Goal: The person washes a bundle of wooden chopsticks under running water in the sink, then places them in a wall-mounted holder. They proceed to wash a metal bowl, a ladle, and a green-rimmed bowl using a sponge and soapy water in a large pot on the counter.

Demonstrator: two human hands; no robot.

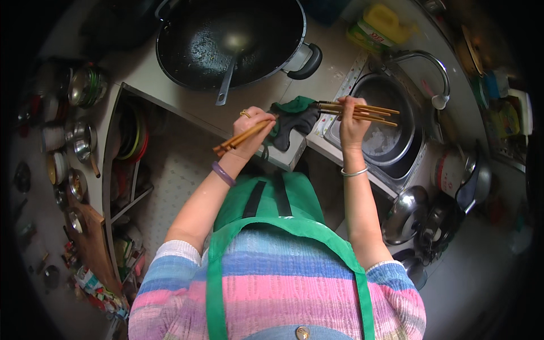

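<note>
Held in my left hand (253,129) is a small bundle of wooden chopsticks (231,143), its ends pointing down and left. My right hand (354,125) grips several more wooden chopsticks (382,115) that fan out over the sink edge, their dark ends towards the left. Between my hands, a green and dark grey cloth (293,123) lies bunched at the counter corner. The dark chopstick ends come up to the cloth's right side; whether they touch it, I cannot tell. A metal basin (384,146) with a wet, shiny bottom sits in the sink (401,182), just right of my right hand.
A large black wok (199,68) with a metal ladle (227,80) in it stands ahead, its side handle (307,63) pointing right. Behind the sink are a curved faucet (442,72) and a yellow jug (380,25). Bowls and pans (83,136) crowd the left counter.
</note>
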